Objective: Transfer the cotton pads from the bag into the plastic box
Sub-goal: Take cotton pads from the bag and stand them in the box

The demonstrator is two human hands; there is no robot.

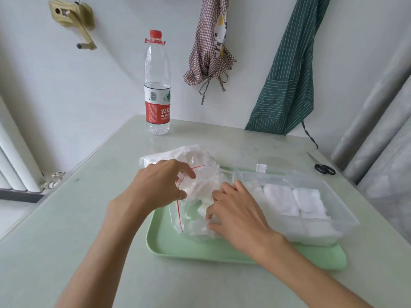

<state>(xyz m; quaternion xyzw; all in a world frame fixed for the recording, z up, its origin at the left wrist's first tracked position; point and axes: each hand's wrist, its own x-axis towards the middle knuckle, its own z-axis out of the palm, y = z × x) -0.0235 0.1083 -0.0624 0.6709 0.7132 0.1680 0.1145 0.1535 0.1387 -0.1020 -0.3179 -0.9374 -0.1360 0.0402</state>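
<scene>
A clear zip bag point(195, 165) with a red seal line lies on the left half of a pale green tray point(200, 250), with white cotton pads point(203, 208) inside it. My left hand point(155, 185) pinches the bag's red-lined mouth and holds it up. My right hand point(235, 212) has its fingertips inside the bag opening, on the pads. To the right on the tray stands a clear plastic box point(340, 210) holding several stacked white cotton pads point(293, 201).
A water bottle point(157, 85) with a red cap stands at the table's far edge. Black-handled scissors point(323, 166) lie at the far right. A small clear lid piece point(261, 168) sits behind the box. Two aprons hang on the wall behind.
</scene>
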